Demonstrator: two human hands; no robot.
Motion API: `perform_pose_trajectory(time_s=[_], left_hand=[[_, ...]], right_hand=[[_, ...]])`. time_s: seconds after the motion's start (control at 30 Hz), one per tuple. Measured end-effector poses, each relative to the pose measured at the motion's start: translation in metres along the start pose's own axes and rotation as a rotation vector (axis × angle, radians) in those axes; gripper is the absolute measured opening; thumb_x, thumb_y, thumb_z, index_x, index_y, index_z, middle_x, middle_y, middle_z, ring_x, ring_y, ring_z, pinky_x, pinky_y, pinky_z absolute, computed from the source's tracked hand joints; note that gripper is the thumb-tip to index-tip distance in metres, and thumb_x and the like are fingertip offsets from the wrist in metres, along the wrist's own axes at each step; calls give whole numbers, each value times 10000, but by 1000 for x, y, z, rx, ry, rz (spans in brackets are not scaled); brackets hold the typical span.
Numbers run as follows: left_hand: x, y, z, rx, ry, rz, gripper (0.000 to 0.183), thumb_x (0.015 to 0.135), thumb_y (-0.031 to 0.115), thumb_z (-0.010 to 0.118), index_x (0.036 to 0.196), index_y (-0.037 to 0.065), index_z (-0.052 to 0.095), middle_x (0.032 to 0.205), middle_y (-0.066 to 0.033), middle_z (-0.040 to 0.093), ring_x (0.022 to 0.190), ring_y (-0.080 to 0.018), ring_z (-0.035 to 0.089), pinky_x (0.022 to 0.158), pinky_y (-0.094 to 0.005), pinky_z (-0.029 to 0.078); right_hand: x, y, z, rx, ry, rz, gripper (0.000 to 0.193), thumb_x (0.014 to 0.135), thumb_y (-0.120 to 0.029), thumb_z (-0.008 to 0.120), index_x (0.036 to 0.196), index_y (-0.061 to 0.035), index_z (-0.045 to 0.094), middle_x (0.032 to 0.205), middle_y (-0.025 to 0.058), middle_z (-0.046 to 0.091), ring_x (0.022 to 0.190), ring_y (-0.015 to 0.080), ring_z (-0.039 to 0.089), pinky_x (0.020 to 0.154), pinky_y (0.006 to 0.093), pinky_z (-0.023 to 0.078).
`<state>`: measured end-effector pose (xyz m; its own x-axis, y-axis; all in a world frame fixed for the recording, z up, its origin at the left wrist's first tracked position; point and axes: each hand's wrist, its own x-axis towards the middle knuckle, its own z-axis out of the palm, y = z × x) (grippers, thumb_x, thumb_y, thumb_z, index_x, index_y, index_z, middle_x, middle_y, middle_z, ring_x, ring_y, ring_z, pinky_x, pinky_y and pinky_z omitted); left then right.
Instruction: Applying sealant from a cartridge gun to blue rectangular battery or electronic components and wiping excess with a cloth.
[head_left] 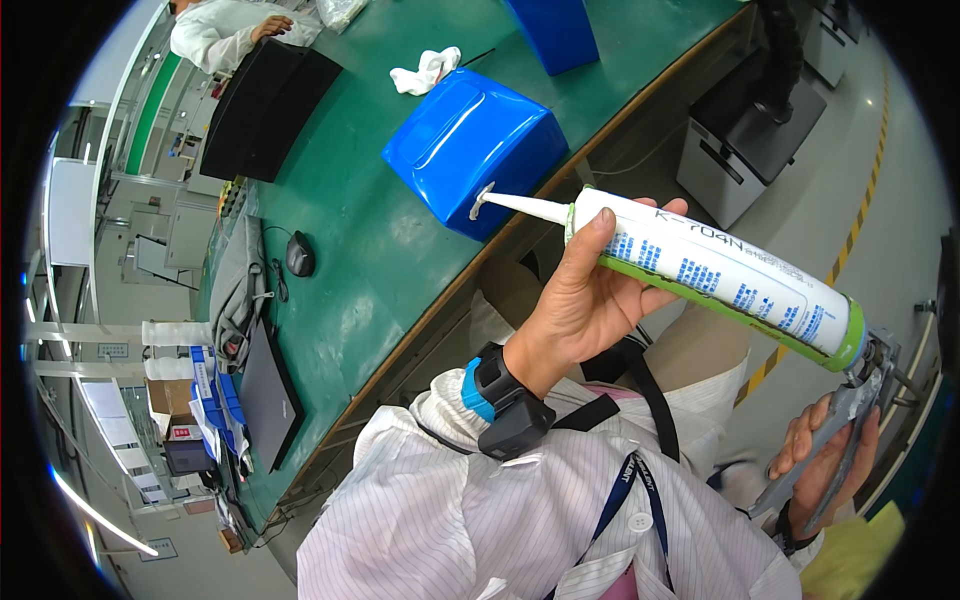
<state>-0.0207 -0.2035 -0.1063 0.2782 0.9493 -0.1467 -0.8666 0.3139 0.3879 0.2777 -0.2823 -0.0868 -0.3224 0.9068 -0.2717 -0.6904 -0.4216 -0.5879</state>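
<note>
Clasping a cartridge [720, 275] tipped with white paste [480, 204] is the left grip [585, 320], the right grip [824, 468] grasping its handle [840, 415]

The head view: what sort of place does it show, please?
Probably a workshop or factory assembly area: it has a long green-topped workbench, yellow-and-black floor tape and a caulking gun.

A person wears a loose white cloth coat [420, 510] with long sleeves, fine pale stripes and a round white button [640, 522]. A dark-blue fabric lanyard [612, 507] with white lettering hangs over it; pink cloth [622, 586] shows beneath. By the left hand [590, 310] sit a bright-blue wristband [474, 391] and a chunky black boxy device [517, 428]; by the right hand [822, 458], a dark wristband [788, 535].
</note>
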Motion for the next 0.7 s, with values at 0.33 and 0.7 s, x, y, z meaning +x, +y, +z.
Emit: perform_pose_trajectory(time_s=[0.33,0.7], left_hand=[[5,2,1,2,-34,-4,550,858,402,623,1242,38,470,1405,-173,375,1288,-364,377,1020,-571,363],[11,2,2,-3,-38,-15,554,852,397,631,1230,25,470,1382,-186,398,1280,-375,384,1015,-581,357]], right_hand=[[1,2,-4,-40,-49,-25,627,955,-536,234,935,57,434,681,220,540,602,353,619,547,486,546],[2,1,-4,-21,-55,-33,640,955,-538,235,937,65,445,692,230,544,620,362,625,559,498,550]])
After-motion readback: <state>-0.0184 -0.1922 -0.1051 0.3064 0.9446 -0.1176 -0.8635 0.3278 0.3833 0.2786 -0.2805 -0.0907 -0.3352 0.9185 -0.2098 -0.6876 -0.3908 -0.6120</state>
